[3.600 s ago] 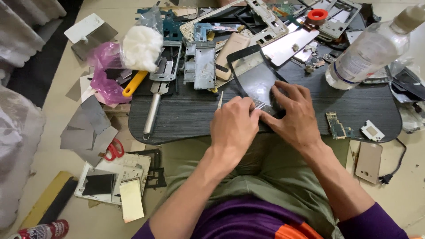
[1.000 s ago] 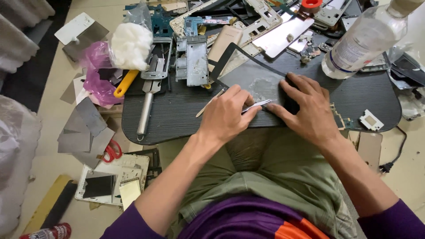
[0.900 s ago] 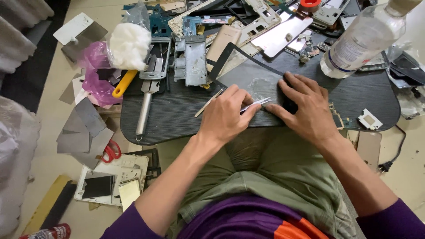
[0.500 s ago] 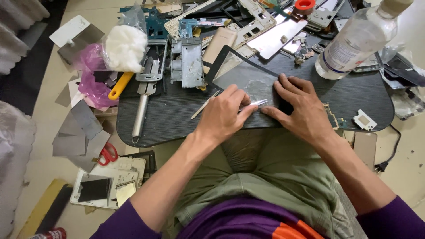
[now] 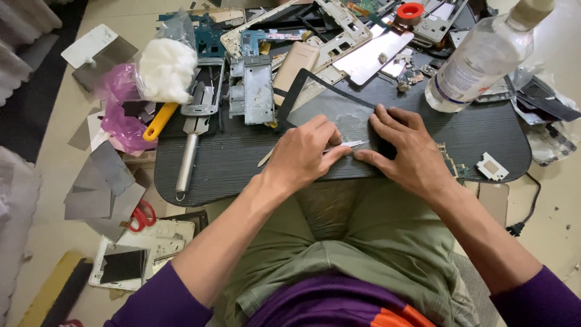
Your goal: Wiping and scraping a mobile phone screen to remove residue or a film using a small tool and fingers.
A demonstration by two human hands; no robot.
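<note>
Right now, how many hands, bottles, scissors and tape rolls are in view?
Hands: 2, left hand and right hand
Clear bottles: 1
Red-handled scissors: 1
Red tape rolls: 1
Total: 5

The lower part of the glass panel is covered by both hands. The blade tool's middle is hidden under the left hand. At one o'clock, the bottle's cap is cut off by the top edge.
</note>
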